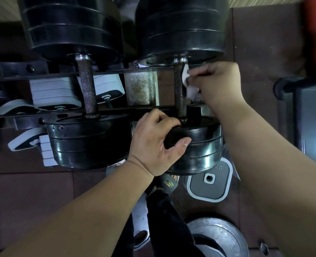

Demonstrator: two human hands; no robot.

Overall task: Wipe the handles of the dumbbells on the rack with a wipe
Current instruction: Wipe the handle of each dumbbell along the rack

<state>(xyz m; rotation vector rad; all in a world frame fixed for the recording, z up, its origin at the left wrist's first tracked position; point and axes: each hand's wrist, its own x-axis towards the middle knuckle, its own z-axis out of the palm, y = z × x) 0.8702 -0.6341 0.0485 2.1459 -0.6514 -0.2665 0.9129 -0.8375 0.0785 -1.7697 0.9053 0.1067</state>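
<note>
Two dumbbells (87,86), right hand (216,86) grip pinching one wipe (187,84) — left hand (153,141) grip clasping plate (196,138)

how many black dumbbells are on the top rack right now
2. One dumbbell sits left, untouched. The other sits right, with the right hand holding a wipe against its handle. Others may be out of frame.

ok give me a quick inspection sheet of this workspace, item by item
surface: two-rail black rack carrying two black dumbbells side by side
job's things: white wipe pressed on the right dumbbell handle; left dumbbell handle bare
clutter: grey weight plate and round metal plates on the floor
grippers: right hand pinches the wipe; left hand grips the right dumbbell's near plates
cables: nothing seen
surroundings: dark floor tiles, white dumbbells on a lower tier
</note>
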